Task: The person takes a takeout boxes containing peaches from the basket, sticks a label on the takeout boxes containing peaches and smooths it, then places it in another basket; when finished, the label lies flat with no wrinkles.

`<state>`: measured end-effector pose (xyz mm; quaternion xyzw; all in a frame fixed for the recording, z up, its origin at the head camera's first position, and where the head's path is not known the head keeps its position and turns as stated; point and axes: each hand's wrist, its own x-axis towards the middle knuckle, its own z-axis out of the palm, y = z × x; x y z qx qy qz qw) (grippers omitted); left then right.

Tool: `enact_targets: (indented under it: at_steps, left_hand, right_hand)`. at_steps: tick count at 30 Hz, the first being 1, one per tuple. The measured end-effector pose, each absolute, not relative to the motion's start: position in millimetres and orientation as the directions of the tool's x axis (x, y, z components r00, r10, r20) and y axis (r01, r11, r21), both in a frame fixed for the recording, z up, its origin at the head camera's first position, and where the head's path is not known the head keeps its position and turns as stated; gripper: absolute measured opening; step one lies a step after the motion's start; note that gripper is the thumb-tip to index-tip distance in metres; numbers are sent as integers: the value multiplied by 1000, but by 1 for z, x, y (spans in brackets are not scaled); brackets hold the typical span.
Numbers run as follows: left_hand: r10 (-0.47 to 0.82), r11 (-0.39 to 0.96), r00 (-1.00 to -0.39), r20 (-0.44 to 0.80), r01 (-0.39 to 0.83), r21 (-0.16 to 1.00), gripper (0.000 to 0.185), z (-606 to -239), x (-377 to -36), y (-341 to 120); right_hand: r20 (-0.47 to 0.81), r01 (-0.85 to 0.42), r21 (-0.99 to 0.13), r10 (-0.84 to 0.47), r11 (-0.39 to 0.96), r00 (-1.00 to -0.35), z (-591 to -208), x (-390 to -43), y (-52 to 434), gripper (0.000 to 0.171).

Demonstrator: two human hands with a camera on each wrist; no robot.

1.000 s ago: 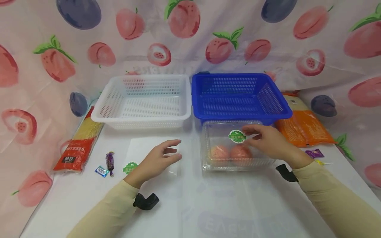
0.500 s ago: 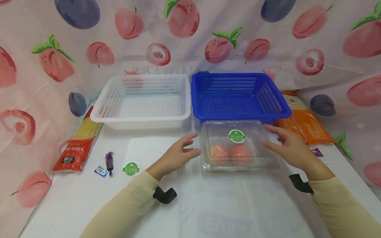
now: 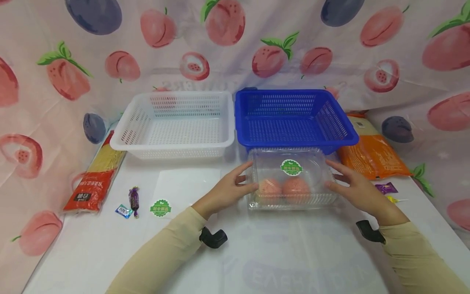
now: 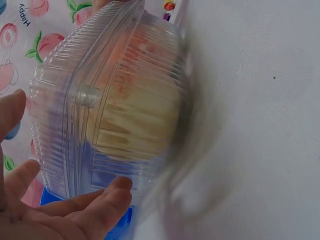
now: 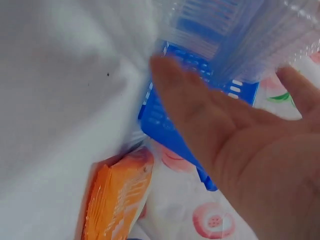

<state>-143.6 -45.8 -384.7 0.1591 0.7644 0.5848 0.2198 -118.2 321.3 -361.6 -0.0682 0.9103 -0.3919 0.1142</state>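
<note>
The clear plastic clamshell box (image 3: 291, 179) of two pink fruits sits shut on the tabletop's far-middle, before the empty blue slotted basket (image 3: 293, 118). Left hand (image 3: 229, 192) and right hand (image 3: 354, 188) flank it with straight fingers touching its sides, not yet lifting.

white basket (image 3: 172, 124) | blue basket (image 3: 293, 118) | orange packet (image 3: 371, 157) | peach-print cloth (image 3: 227, 45)

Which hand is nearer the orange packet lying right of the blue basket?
The right hand. It sits at the right end of the clear clamshell box, just left of the orange packet. The left hand is at the box's left end, the whole box between.
</note>
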Motion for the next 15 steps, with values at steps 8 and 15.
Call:
enact_targets:
  at_steps: [8,15]
  left_hand:
    - [506,279,-849,-151,-5,960,74,-386,-146,-44]
    - [526,245,-835,-164,-36,969,73,-385,-147,-44]
  right_hand:
    - [-271,1,-717,-278,697,-922,-359,-121,330,78]
    - [-296,26,-744,-293,668,-909,-362,-123,332,79]
